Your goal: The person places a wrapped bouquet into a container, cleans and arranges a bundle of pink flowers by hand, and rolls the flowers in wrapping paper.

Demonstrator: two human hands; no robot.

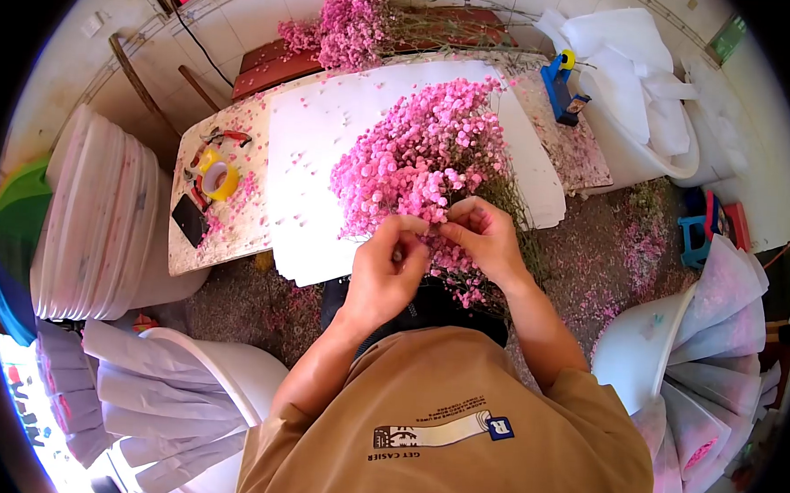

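Observation:
A large bunch of small pink flowers [421, 151] resembling baby's breath lies on white paper sheets [307, 146], its thin green stems [524, 212] spreading to the right. At the bunch's near edge, my left hand [390, 268] is closed, with thumb and forefinger pinched at the blossoms. Just right of it, my right hand [485, 237] also pinches at the flowers, its fingertips close to the left ones. Exactly what lies between the fingertips is too small to make out. More pink blossoms hang below my hands, close to my lap.
On the table's left are a yellow tape roll [220, 181], red-handled pliers [235, 137] and a dark phone [189, 220]. A blue tape dispenser [561, 88] stands at right. More pink flowers [352, 29] lie behind. White tubs [633, 345] and stacked tubs [101, 225] flank me.

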